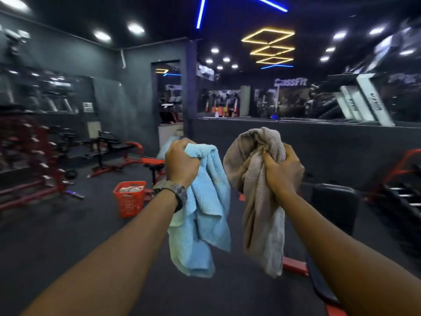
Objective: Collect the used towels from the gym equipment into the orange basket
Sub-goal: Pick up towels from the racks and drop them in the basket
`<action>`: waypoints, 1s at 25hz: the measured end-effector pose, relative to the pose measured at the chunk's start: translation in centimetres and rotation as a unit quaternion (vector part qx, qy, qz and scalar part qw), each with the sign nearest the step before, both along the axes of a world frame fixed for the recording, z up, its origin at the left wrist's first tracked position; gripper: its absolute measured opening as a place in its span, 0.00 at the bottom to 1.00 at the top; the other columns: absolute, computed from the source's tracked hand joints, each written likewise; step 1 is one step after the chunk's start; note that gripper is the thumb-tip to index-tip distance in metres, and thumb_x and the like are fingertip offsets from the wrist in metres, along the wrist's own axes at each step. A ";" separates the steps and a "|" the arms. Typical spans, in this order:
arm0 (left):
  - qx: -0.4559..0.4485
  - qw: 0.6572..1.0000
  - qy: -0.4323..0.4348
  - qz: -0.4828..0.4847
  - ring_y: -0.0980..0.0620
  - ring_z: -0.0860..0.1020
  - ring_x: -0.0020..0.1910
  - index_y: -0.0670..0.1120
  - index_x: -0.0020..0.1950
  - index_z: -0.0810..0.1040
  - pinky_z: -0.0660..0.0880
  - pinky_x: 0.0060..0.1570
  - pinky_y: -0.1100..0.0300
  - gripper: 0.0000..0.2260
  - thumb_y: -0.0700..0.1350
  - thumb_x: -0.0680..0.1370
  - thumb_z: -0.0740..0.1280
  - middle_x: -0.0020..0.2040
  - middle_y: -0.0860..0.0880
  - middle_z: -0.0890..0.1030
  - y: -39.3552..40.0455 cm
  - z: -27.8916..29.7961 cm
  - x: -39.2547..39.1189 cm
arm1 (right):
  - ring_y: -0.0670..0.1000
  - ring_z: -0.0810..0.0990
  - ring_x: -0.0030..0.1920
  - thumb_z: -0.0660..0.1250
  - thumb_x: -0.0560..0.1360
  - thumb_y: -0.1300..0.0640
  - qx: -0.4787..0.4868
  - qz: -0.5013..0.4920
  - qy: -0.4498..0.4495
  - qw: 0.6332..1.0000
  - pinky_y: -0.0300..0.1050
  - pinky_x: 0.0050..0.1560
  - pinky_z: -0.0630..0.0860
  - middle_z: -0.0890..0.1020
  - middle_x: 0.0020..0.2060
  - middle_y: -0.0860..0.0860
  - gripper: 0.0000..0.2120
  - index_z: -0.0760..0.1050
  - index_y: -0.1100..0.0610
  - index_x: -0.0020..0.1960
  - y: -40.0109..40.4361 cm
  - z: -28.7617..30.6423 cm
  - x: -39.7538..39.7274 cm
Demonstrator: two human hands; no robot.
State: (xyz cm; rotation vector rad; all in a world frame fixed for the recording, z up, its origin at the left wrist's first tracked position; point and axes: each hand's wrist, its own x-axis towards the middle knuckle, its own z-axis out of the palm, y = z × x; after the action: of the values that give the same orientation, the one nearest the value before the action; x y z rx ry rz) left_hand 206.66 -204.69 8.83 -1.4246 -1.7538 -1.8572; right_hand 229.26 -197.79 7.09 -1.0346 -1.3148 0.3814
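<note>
My left hand [181, 163] grips a light blue towel [202, 215] by its top, and the cloth hangs down in front of me. My right hand [283, 171] grips a bunched beige-grey towel [259, 201], which also hangs loose. Both arms are stretched forward at chest height. The orange basket [129, 199] stands on the dark floor ahead to the left, beyond my left wrist, with pale towels inside it. Another light blue cloth [167, 148] lies on a bench behind my left hand.
Red-framed weight machines [34, 165] stand along the left wall. A red bench [152, 164] sits just behind the basket. A black padded bench [332, 206] and a red plate rack [401, 190] are on the right. A low dark wall [319, 144] crosses ahead.
</note>
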 end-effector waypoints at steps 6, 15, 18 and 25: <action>-0.020 0.995 -0.019 0.094 0.45 0.78 0.46 0.47 0.43 0.80 0.71 0.41 0.57 0.11 0.33 0.68 0.69 0.47 0.45 0.81 0.0 -2.2 -13.3 | 0.50 0.82 0.48 0.69 0.75 0.43 -0.006 0.103 -0.003 0.995 0.53 0.52 0.81 0.84 0.47 0.44 0.14 0.76 0.41 0.60 3.3 -2.1 -13.6; -0.036 0.980 -0.012 0.195 0.46 0.77 0.45 0.46 0.44 0.82 0.69 0.43 0.57 0.12 0.32 0.67 0.69 0.48 0.44 0.80 10.7 -3.3 -23.9 | 0.54 0.81 0.51 0.70 0.76 0.46 -0.016 0.198 0.005 0.980 0.53 0.53 0.79 0.85 0.51 0.50 0.14 0.77 0.43 0.61 17.2 -4.0 -27.0; -0.042 0.976 -0.003 0.212 0.44 0.78 0.46 0.45 0.46 0.82 0.73 0.44 0.55 0.11 0.32 0.66 0.72 0.48 0.43 0.81 16.1 -1.6 -27.5 | 0.55 0.81 0.53 0.70 0.76 0.46 -0.021 0.231 0.007 0.973 0.55 0.55 0.79 0.84 0.53 0.51 0.16 0.77 0.45 0.62 23.7 -2.6 -31.4; -0.019 0.974 -0.041 0.223 0.44 0.82 0.47 0.46 0.47 0.84 0.81 0.48 0.47 0.10 0.39 0.67 0.75 0.48 0.45 0.84 26.8 -0.7 -37.5 | 0.56 0.82 0.52 0.70 0.75 0.45 0.010 0.277 -0.003 0.961 0.53 0.53 0.79 0.84 0.51 0.51 0.15 0.77 0.45 0.61 35.6 -0.8 -42.4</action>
State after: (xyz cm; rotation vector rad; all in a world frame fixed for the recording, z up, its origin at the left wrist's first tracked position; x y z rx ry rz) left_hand 169.16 -177.88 8.16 -0.8737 -1.9580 -1.6636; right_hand 186.82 -162.19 6.25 -0.6348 -1.6033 0.7828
